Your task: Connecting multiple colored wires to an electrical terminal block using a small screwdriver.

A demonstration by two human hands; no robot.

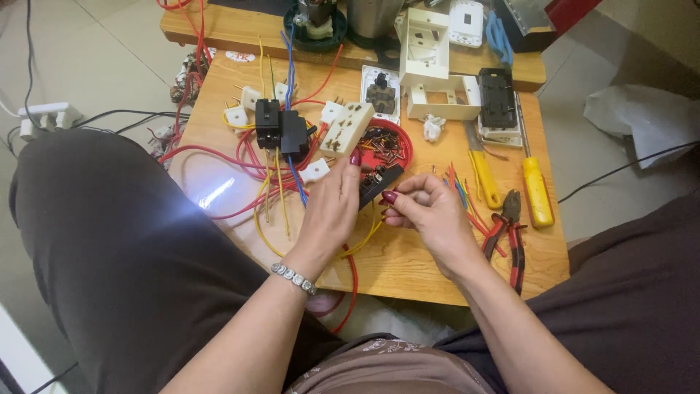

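My left hand (332,208) grips a small black electrical part (379,182) over the wooden table (408,263). Yellow wire runs under that hand. My right hand (430,211) is close beside it, its fingertips pinched together at the part's near end; whatever they pinch is too small to make out. Just beyond the hands lie a cream socket insert (346,128) and a red round lid (390,146) filled with small screws. A tangle of red, yellow and blue wires (270,175) with black sockets (281,128) lies to the left.
Right of my hands lie red-handled pliers (510,233), a yellow-handled screwdriver (536,186) and a yellow-handled knife (483,171). White switch boxes (430,66) and a black socket (497,98) sit farther back. My knees flank the table. A power strip (47,117) lies on the floor at left.
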